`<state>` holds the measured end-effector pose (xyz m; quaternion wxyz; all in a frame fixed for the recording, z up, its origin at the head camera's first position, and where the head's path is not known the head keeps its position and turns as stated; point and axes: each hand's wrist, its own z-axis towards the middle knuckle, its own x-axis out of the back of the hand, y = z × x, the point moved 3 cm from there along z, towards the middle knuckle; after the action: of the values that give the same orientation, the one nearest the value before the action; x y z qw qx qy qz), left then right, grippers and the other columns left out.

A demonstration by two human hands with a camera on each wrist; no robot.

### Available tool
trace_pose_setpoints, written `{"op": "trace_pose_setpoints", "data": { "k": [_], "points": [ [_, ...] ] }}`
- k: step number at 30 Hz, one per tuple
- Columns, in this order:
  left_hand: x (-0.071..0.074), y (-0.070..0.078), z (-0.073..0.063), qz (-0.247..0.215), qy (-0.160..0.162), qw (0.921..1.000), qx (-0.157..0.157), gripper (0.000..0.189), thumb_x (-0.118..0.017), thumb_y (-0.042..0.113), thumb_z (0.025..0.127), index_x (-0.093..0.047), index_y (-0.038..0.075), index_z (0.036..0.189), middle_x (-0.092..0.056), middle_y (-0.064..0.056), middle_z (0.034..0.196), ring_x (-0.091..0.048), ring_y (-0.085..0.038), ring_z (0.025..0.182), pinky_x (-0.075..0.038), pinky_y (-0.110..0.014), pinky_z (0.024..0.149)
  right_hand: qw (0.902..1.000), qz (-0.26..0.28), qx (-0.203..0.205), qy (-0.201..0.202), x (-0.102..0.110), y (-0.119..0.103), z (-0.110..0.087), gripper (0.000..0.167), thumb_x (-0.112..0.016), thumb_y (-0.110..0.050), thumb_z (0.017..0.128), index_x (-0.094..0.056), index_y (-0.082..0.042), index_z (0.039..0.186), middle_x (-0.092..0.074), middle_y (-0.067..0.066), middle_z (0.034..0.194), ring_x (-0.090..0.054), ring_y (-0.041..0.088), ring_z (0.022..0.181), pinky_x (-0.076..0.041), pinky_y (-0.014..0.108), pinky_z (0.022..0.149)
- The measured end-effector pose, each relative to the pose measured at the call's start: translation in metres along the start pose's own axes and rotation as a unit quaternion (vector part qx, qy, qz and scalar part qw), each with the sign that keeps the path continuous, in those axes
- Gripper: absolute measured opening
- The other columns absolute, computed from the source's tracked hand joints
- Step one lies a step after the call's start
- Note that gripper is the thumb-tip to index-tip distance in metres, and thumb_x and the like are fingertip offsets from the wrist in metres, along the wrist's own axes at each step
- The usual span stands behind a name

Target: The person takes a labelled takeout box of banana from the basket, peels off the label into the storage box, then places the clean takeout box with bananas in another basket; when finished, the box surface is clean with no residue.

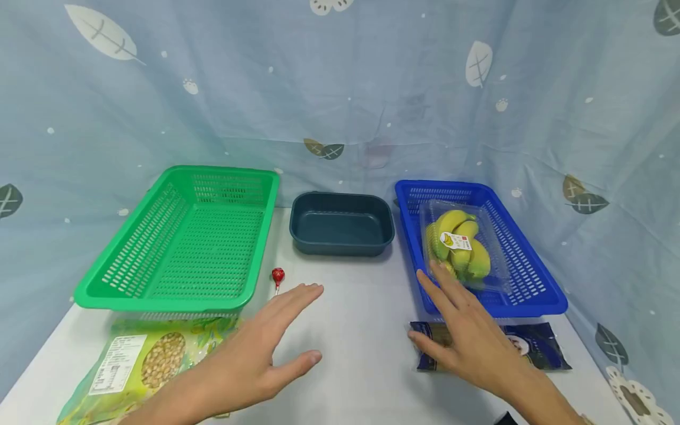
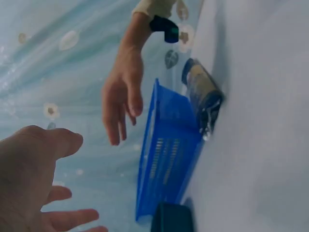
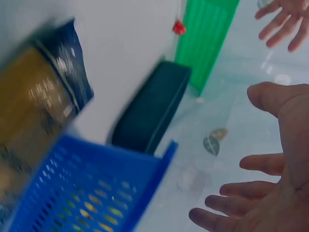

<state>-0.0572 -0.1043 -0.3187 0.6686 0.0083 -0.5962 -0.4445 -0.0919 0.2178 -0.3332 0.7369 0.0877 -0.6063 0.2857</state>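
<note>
My left hand (image 1: 260, 348) is held over the table with its fingers extended and holds nothing. It overlaps the right part of a green bag with a window of pale kernels (image 1: 163, 359) in the head view. Just beyond its fingers lies a red-wrapped lollipop (image 1: 278, 275). My right hand (image 1: 470, 330), fingers spread and holding nothing, hovers near the front of a blue basket (image 1: 531, 308). Inside that basket sits a clear plastic box of bananas (image 1: 479, 260). Partly hidden behind the right hand is a dark blue packet (image 1: 544, 348) on the table.
At the back left stands a green basket (image 1: 175, 304) with nothing in it. A dark teal rectangular tub (image 1: 342, 247) stands between the two baskets. Behind everything hangs a blue curtain (image 1: 340, 106) with leaf prints.
</note>
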Motion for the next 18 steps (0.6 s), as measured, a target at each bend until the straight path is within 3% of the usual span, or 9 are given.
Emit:
{"op": "trace_pose_setpoints", "data": {
  "k": [3,6,10,12,14,18],
  "points": [
    [0.01,0.004,0.009,-0.008,-0.005,0.9998,-0.016,0.07,-0.068,0.041,0.095,-0.036,0.024,0.155,-0.039,0.014,0.153,-0.038,-0.01,0.14,-0.042,-0.044,0.107,0.9996,0.019,-0.01,0.02,0.011,0.008,0.006,0.084,-0.076,-0.041,0.089,-0.035,-0.014,0.156,-0.026,0.013,0.162,-0.037,0.046,0.138,-0.045,0.068,0.092],
    [0.012,0.006,0.021,-0.035,-0.028,0.9986,-0.029,0.065,-0.067,0.039,0.096,-0.04,0.023,0.153,-0.043,0.013,0.15,-0.043,-0.008,0.135,-0.045,-0.042,0.104,0.9987,0.025,-0.025,0.035,0.021,0.018,0.01,0.079,-0.076,-0.036,0.09,-0.038,-0.014,0.155,-0.03,0.015,0.16,-0.043,0.049,0.132,-0.046,0.07,0.087],
    [0.006,0.004,0.039,-0.119,-0.081,0.9895,0.009,0.059,-0.067,0.035,0.097,-0.043,0.025,0.15,-0.046,0.017,0.146,-0.047,-0.007,0.132,-0.048,-0.035,0.101,0.9974,0.035,-0.044,0.044,0.03,0.031,0.015,0.076,-0.075,-0.034,0.091,-0.039,-0.013,0.154,-0.033,0.016,0.158,-0.041,0.051,0.133,-0.04,0.075,0.09],
    [0.001,0.002,0.048,-0.138,-0.09,0.9861,0.02,0.059,-0.068,0.032,0.096,-0.044,0.023,0.149,-0.046,0.017,0.147,-0.047,-0.005,0.131,-0.049,-0.032,0.099,0.9966,0.046,-0.049,0.047,0.033,0.037,0.017,0.074,-0.075,-0.033,0.091,-0.04,-0.015,0.154,-0.034,0.016,0.158,-0.038,0.05,0.136,-0.037,0.076,0.092],
    [-0.002,0.0,0.056,-0.139,-0.079,0.987,0.015,0.059,-0.069,0.029,0.096,-0.044,0.022,0.149,-0.048,0.015,0.145,-0.047,-0.005,0.13,-0.049,-0.031,0.098,0.9957,0.058,-0.048,0.054,0.036,0.042,0.02,0.073,-0.076,-0.03,0.091,-0.041,-0.015,0.153,-0.037,0.017,0.156,-0.038,0.05,0.136,-0.037,0.076,0.092],
    [-0.008,0.0,0.071,-0.149,-0.025,0.9885,0.001,0.058,-0.071,0.022,0.094,-0.047,0.018,0.147,-0.056,0.007,0.137,-0.052,-0.006,0.125,-0.052,-0.03,0.093,0.9937,0.072,-0.044,0.073,0.041,0.052,0.026,0.067,-0.076,-0.024,0.091,-0.046,-0.011,0.15,-0.045,0.02,0.149,-0.048,0.048,0.127,-0.044,0.07,0.089]
  ]
}}
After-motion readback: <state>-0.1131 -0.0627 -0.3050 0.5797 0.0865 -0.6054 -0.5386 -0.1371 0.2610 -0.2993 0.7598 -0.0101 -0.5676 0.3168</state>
